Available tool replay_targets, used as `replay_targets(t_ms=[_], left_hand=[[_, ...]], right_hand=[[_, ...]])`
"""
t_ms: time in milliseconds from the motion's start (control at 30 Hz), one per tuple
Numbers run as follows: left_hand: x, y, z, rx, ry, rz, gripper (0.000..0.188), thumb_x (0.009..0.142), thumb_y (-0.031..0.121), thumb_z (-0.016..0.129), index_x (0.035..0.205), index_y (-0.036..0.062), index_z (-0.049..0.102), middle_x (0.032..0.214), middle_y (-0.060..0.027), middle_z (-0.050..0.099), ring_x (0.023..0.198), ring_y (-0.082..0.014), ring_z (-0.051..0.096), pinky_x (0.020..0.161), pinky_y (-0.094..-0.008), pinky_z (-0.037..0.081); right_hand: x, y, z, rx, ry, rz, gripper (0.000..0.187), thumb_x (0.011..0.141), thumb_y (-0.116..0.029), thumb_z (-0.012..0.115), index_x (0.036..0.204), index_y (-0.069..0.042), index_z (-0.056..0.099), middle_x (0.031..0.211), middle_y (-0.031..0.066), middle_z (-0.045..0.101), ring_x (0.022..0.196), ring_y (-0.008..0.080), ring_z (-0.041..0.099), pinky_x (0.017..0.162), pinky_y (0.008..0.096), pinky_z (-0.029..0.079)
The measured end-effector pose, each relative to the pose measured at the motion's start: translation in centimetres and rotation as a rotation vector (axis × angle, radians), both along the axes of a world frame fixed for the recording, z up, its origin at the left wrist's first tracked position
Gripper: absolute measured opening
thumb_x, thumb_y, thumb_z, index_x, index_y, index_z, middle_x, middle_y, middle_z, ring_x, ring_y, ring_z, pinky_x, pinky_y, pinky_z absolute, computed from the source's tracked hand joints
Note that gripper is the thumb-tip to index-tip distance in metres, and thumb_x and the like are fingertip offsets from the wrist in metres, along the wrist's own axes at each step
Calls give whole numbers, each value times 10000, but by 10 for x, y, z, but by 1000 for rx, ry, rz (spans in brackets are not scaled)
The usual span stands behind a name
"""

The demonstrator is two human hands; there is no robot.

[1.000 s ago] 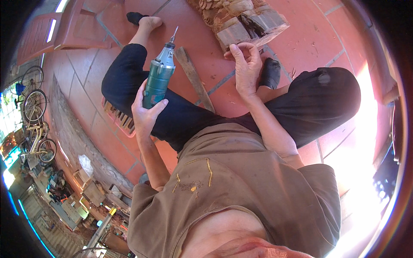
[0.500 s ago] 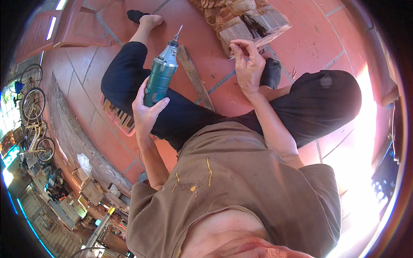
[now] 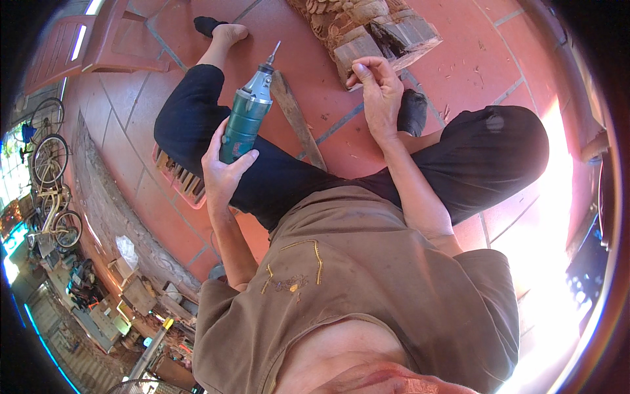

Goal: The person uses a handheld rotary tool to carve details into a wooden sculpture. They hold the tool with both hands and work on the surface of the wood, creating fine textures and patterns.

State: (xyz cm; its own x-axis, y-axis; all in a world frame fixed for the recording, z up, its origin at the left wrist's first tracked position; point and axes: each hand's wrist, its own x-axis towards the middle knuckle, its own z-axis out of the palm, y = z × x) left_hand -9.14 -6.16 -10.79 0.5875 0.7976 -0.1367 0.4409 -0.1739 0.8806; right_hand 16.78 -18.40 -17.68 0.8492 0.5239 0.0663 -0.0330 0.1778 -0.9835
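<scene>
A green die grinder (image 3: 244,125) with a silver metal nose is gripped in my left hand (image 3: 224,167), fingers and thumb wrapped round its lower body. It is held over my left leg, and the thin bit at its tip points up and slightly right. My right hand (image 3: 382,102) is raised over the floor with its fingers curled and thumb and fingertips drawn together. Whatever those fingertips hold, if anything, is too small to make out. Just beyond my right hand lies a carved block of wood (image 3: 361,47), with rough, split faces at its near end.
A narrow wooden strip (image 3: 296,118) lies on the red tiles between my legs. Beside my left thigh sits a pink crate (image 3: 176,178) with slim tools in it. A reddish chair (image 3: 118,62), a long timber (image 3: 108,187), bicycles (image 3: 51,161) and workshop clutter are at the left.
My right hand has turned a little and its fingers have curled in more, thumb closer to the fingertips. The left hand and die grinder have barely shifted.
</scene>
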Motion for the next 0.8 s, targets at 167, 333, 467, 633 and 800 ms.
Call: replay_targets(t_ms=[167,333,467,633,800], left_hand=[[0,0,0,6,3,-13,705,708,66,805,1346,-17,519,1088,-80,659,964,-125,626,891,-281,493],[-1,0,-2,24,22,-15,699,704,63,806,1339,-17,526,1084,-75,659,959,-126,624,890,-282,492],[3,-2,2,21,15,-35,702,697,62,808,1338,-10,530,1082,-74,660,957,-126,624,891,-284,492],[1,-2,-1,44,29,-38,702,694,72,812,1335,-2,534,1076,-76,663,956,-125,625,891,-286,492],[3,-4,2,27,40,-50,705,703,72,805,1345,-5,526,1094,-71,655,966,-126,617,896,-282,484]], right_hand=[[1,0,7,-359,-529,-95,37,950,-90,601,954,-126,601,586,38,593,544,174,629,500,311,463],[3,1,1,-231,-435,-25,34,984,-128,560,956,-109,554,556,46,568,514,177,614,468,325,455],[8,0,8,97,169,-4,139,1026,-157,497,949,-58,555,591,52,567,510,138,580,480,281,470],[7,-1,25,-39,76,46,89,974,-121,587,971,-33,573,605,30,570,531,88,557,514,242,453],[2,1,11,-40,-11,6,151,917,-70,648,1022,-41,544,676,22,593,603,76,580,532,238,440]])
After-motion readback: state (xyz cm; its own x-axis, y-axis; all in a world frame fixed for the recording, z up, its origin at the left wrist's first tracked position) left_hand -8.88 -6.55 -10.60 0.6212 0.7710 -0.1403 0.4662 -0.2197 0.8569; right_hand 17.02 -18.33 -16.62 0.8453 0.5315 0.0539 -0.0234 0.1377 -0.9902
